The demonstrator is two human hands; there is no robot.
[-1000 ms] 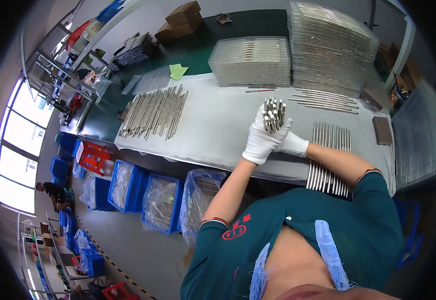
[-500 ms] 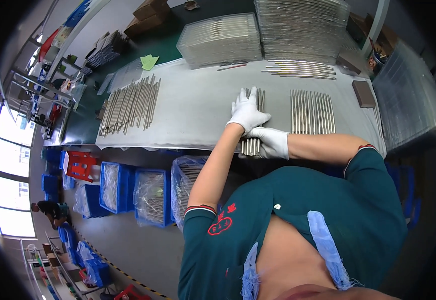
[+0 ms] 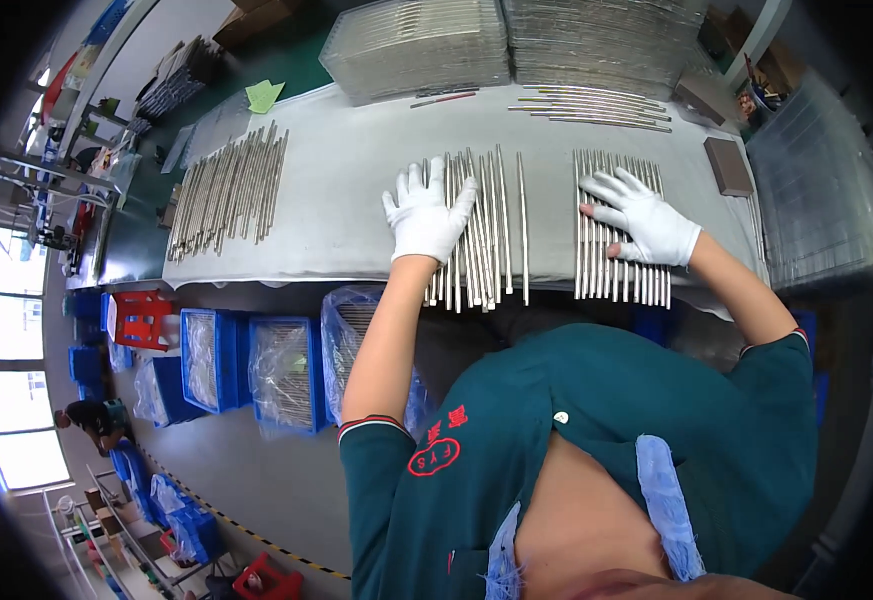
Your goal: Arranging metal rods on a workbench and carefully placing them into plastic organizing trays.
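Note:
Both my hands wear white gloves, with two bare fingertips showing on the right one. My left hand (image 3: 428, 212) lies flat, fingers spread, on the left part of a loose group of thin metal rods (image 3: 482, 235) at the table's front edge. One rod (image 3: 524, 230) stands a little apart to the right of that group. My right hand (image 3: 640, 215) rests with fingers spread on a neat row of metal rods (image 3: 620, 282) further right. A larger, uneven batch of rods (image 3: 231, 190) lies at the left of the table.
Several rods (image 3: 596, 105) lie crosswise at the back, before stacked clear plastic trays (image 3: 416, 60). A brown block (image 3: 728, 167) sits at the right, beside upright clear sheets (image 3: 824, 190). Blue crates (image 3: 214, 360) stand on the floor at left. A person (image 3: 96, 420) bends far left.
The bundle gripped between both hands is now spread out on the table under my left hand. My right hand has let go and moved right onto the neat row.

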